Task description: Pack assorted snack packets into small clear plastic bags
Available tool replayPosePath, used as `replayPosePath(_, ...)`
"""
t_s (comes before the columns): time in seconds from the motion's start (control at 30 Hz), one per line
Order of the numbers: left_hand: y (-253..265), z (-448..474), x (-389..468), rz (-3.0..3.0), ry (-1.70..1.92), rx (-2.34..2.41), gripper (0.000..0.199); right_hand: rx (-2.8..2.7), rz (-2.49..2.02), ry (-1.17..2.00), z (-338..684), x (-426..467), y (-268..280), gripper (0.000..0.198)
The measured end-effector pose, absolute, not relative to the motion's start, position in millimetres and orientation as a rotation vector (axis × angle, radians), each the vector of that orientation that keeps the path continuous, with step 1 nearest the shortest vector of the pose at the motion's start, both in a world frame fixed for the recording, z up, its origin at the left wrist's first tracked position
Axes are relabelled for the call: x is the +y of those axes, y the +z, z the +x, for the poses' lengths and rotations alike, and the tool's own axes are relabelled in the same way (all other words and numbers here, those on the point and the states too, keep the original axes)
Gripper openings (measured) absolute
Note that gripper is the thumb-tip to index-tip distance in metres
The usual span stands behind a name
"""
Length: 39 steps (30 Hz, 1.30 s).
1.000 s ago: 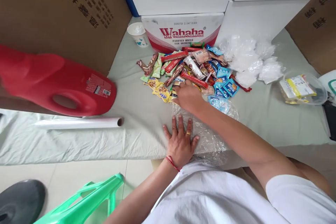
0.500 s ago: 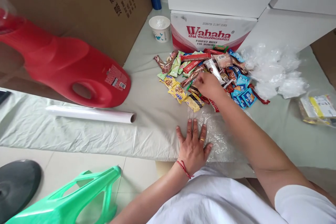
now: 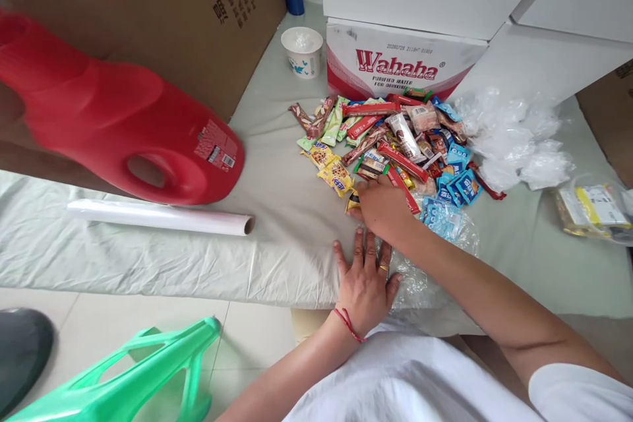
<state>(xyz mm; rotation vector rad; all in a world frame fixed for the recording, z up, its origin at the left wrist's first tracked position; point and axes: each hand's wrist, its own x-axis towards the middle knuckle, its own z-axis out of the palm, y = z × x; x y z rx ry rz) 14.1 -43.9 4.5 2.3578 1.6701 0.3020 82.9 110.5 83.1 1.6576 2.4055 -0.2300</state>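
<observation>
My left hand (image 3: 364, 283) lies flat with its fingers spread, on the table's near edge and partly on a sheet of clear plastic film (image 3: 415, 280). Just beyond it, my right hand (image 3: 383, 211) is closed at the near edge of a snack pile, on a yellow snack packet (image 3: 352, 202) that shows past its fingers. Its palm and some fingertips are hidden. Around it are yellow cookie packets (image 3: 335, 177), a red-wrapped bar (image 3: 403, 161) and a green-edged packet (image 3: 370, 165). Blue sachets (image 3: 441, 216) lie on the film beside my right wrist.
Bunched clear plastic (image 3: 514, 138) and a bagged yellow-white pack (image 3: 593, 208) lie to the right. A Wahaha box (image 3: 405, 66) stands behind the pile, with a paper cup (image 3: 302, 53) beside it. On the left are a red jug (image 3: 123, 125), a white roll (image 3: 163, 216) and a green stool (image 3: 128, 376).
My right hand has moved toward me and slightly left, off the middle of the pile. A red-wrapped bar and blue sachets it covered are now visible. My left hand stays flat.
</observation>
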Motion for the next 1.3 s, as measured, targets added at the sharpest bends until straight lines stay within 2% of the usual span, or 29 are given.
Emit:
replayPosePath(0.13,4.7,14.4,-44.3,2.373,0.309,1.681,0.066,2.322,1.707,-0.368,99.5,119.9,82.2,0.041)
replayPosePath(0.23,4.7,14.7,-44.4,2.388,0.313,1.679,0.066,2.259,1.904,-0.548,112.7,142.3,90.4,0.048)
replayPosePath(0.33,3.8,14.7,-44.6,2.394,0.323,1.673,0.066,2.329,2.112,-0.533,107.9,165.6,99.1,0.056)
replayPosePath(0.47,1.3,14.2,-45.0,2.385,0.335,1.673,0.065,2.365,2.004,-0.613,71.8,180.5,94.6,0.059)
replayPosePath(0.57,1.0,13.8,-44.9,2.379,0.351,1.669,0.063,2.383,1.932,-0.533,45.5,174.3,81.1,0.062)
replayPosePath(0.7,3.4,13.5,-43.9,2.37,0.349,1.655,0.055,2.464,1.947,-0.348,29.5,156.2,62.5,0.083)
replayPosePath(0.73,3.9,13.5,-43.5,2.368,0.338,1.653,0.053,2.48,1.943,-0.318,27.9,153.3,59.4,0.081)
replayPosePath(0.83,3.9,13.1,-42.8,2.376,0.301,1.65,0.051,2.532,1.903,-0.331,30.4,151.0,58.8,0.055)
replayPosePath(0.9,2.6,12.7,-42.9,2.386,0.3,1.652,0.055,2.586,1.844,-0.43,43.9,150.7,68.1,0.046)
replayPosePath(1.13,-0.5,12.3,-44.3,2.359,0.323,1.651,0.064,2.941,1.784,-0.766,183.1,89.2,128.5,0.07)
replayPosePath(1.23,2.3,13.1,-41.1,2.351,0.291,1.65,0.064,2.838,1.677,-0.929,232.9,40.4,131.1,0.07)
replayPosePath(1.3,5.5,14.2,-37.5,2.35,0.243,1.662,0.064,2.727,1.586,-0.93,244.7,15.0,119.1,0.07)
